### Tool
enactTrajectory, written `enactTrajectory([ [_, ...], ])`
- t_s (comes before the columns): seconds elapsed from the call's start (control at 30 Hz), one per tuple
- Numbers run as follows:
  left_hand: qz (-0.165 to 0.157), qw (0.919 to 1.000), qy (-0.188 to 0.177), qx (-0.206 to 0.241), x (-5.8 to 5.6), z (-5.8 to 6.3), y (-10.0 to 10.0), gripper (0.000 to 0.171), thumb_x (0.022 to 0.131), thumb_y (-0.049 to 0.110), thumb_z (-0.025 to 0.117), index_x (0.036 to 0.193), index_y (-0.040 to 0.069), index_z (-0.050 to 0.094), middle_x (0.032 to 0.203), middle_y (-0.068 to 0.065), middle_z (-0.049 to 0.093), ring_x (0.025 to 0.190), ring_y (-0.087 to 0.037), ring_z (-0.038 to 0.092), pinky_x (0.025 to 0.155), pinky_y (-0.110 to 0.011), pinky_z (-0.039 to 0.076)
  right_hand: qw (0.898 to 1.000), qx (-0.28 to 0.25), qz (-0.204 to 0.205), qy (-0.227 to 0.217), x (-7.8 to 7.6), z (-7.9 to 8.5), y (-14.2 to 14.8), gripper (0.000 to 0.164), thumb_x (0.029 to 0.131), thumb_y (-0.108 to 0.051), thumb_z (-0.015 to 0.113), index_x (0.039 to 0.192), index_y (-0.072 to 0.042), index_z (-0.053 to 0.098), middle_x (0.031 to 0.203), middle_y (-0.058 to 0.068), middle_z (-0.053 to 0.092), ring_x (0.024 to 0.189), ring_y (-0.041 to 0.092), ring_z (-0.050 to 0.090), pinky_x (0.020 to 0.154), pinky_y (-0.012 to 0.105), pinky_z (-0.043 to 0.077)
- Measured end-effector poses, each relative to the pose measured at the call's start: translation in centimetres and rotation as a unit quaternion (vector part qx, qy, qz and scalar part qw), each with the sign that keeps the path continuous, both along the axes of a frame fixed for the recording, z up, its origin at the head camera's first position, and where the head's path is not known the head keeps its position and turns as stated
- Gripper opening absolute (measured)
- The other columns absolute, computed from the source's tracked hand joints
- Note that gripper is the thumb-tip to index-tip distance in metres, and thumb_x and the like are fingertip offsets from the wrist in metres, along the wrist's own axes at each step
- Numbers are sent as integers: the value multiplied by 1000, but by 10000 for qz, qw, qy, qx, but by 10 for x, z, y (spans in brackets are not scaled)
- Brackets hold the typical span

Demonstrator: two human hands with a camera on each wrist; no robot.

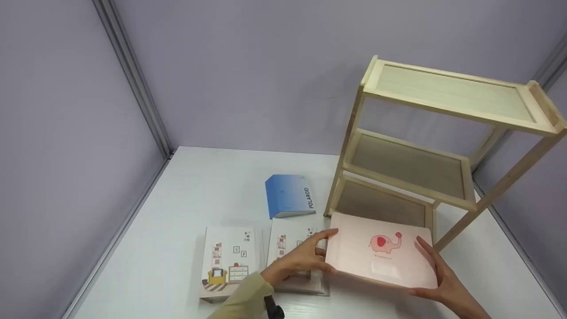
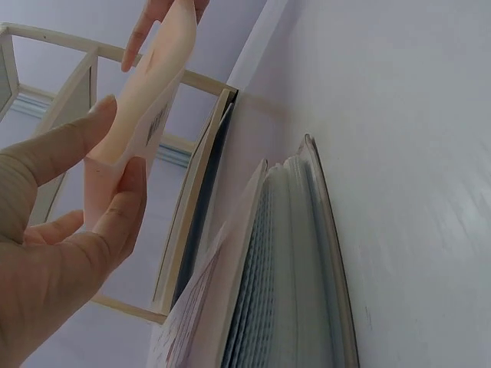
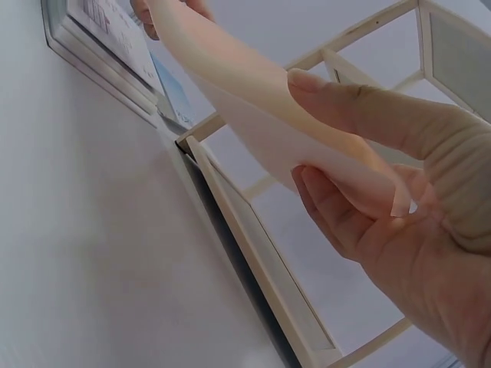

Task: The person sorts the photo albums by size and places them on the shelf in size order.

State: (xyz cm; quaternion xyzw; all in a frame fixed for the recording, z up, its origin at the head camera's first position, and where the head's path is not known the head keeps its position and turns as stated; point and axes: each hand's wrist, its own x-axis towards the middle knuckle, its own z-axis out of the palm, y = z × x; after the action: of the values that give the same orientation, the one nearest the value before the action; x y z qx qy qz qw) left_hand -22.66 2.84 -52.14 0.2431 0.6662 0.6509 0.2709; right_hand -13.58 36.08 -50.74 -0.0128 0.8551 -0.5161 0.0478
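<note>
Both hands hold a pale pink album (image 1: 354,248) with a red elephant on its cover, raised in front of the wooden shelf rack (image 1: 409,204). At its left edge, my left hand (image 1: 305,259) grips it with the thumb on one face and fingers on the other, as the left wrist view shows. My right hand (image 1: 443,279) pinches the opposite edge; in the right wrist view its thumb (image 3: 353,107) lies along one face and fingertips (image 3: 322,199) press the other. A barcode (image 2: 156,123) shows on the album's underside.
Left of the rack lies a blue box-like album marked POLAROID (image 1: 290,195). Two white albums with room drawings, one left (image 1: 228,261) and one partly behind my left forearm (image 1: 283,239), lie nearer on the white table (image 1: 155,248). Purple-grey walls (image 1: 248,79) enclose the table.
</note>
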Motion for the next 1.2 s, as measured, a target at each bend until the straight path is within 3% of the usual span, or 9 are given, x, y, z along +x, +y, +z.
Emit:
enactTrajectory([
  [0.3,-73,9998,-121,147,-1,3,-3,95,69,-7,77,145,28,30,148,-5,22,100,-20,61,78,-32,54,9999,-104,-5,25,-1,1,-2,102,74,-10,77,149,-34,13,156,0,5,113,-11,35,90,9,38],
  [0.5,-67,9995,-143,266,-2,4,-3,96,69,-9,75,145,28,30,149,-6,21,101,-20,61,79,-33,54,9999,-118,22,92,-2,1,-2,100,72,-10,78,149,-30,17,156,4,9,112,-15,33,89,7,38],
  [0.8,-175,9992,312,198,-5,5,-9,98,70,-1,78,146,30,25,150,-5,19,100,-17,59,79,-30,54,9991,-59,62,407,-3,2,-4,95,70,-9,79,147,-21,26,148,-17,23,107,-7,43,81,15,48],
  [1.03,-86,9994,236,257,-7,7,-13,96,70,0,78,146,31,27,148,-6,21,101,-18,60,78,-31,54,9993,-131,-11,344,-4,6,-7,94,71,-10,79,147,-24,26,151,-9,22,103,0,48,81,17,50],
  [1.2,-64,9991,370,196,-8,11,-13,96,71,2,78,146,31,26,150,-4,23,102,-19,59,79,-32,53,9990,-151,21,422,-3,9,-8,92,72,-10,78,147,-22,27,149,-16,24,107,-8,44,82,14,48],
])
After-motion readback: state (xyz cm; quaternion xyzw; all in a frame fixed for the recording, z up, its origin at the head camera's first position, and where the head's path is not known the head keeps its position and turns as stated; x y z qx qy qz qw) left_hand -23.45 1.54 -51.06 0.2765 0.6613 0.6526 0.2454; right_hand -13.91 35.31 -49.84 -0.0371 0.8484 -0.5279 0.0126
